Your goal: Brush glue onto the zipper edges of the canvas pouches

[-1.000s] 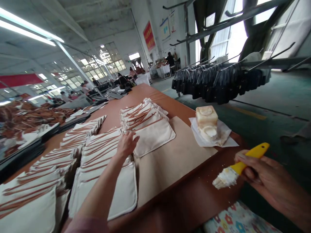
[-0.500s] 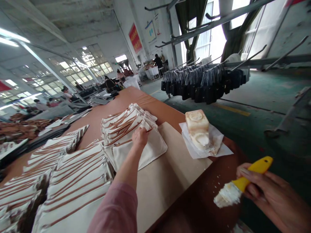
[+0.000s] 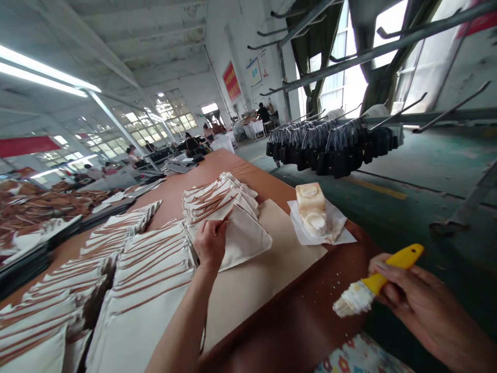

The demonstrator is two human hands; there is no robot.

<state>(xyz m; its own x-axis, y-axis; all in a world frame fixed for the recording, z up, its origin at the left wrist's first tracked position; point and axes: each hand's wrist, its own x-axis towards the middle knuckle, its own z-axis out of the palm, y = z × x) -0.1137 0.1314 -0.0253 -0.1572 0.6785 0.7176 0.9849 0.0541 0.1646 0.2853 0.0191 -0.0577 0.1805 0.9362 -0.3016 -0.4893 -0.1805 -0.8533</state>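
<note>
My left hand [image 3: 210,244] grips the brown-trimmed edge of a cream fabric panel [image 3: 248,235], lifted partly off a pile of like panels [image 3: 217,194]. Under it lies a sheet of tan board [image 3: 267,280]. My right hand [image 3: 404,287] is closed around the yellow handle of a brush [image 3: 394,269], its bristles caked with white paste, held over the table's right edge. Between the hands and farther back, a cut-open plastic container [image 3: 311,204] smeared with paste rests on white paper [image 3: 337,220].
Overlapping rows of cream panels with brown edging [image 3: 155,280] cover the left of the brown table [image 3: 248,173]. Beyond the right edge, a metal rack [image 3: 373,46] holds rows of dark hanging pieces [image 3: 330,150]. Several people work far back. White specks dot the table near the brush.
My left hand has drawn the panel's edge toward me and left, raising it off the pile. My right hand with the brush has shifted slightly left. The camera view has turned somewhat.
</note>
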